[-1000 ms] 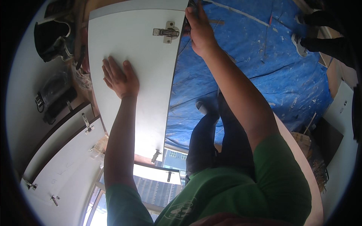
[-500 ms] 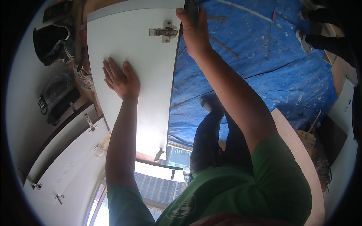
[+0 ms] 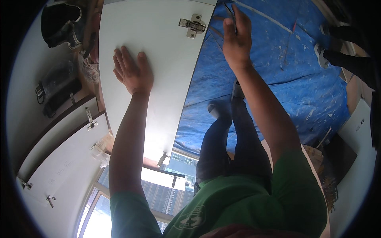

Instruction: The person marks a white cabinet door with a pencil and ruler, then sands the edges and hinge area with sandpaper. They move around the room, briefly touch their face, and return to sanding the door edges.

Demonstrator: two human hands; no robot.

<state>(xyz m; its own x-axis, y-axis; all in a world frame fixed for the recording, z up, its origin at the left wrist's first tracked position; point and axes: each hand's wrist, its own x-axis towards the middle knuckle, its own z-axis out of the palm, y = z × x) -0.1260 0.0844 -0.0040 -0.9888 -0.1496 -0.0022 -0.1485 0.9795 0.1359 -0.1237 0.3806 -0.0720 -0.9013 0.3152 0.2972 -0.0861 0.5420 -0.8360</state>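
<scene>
A white cabinet door panel (image 3: 162, 79) stands in front of me with a metal hinge (image 3: 192, 25) near its upper right edge and a second hinge (image 3: 162, 158) lower down. My left hand (image 3: 133, 73) lies flat on the panel's face, fingers spread. My right hand (image 3: 237, 39) is raised just right of the panel's edge, beside the upper hinge, and grips a thin dark tool (image 3: 230, 11) that points upward. My legs and shoes (image 3: 222, 111) show below, over the floor covering.
A paint-spattered blue tarp (image 3: 285, 79) covers the floor. Another person's shoes (image 3: 331, 51) stand at the upper right. More white door panels with hinges (image 3: 59, 158) lean at the left, beside dark bags (image 3: 59, 23). A window (image 3: 166, 178) lies below.
My right hand has shifted to the right with the tool, off the panel's edge and away from the upper hinge. My left hand stays pressed on the panel.
</scene>
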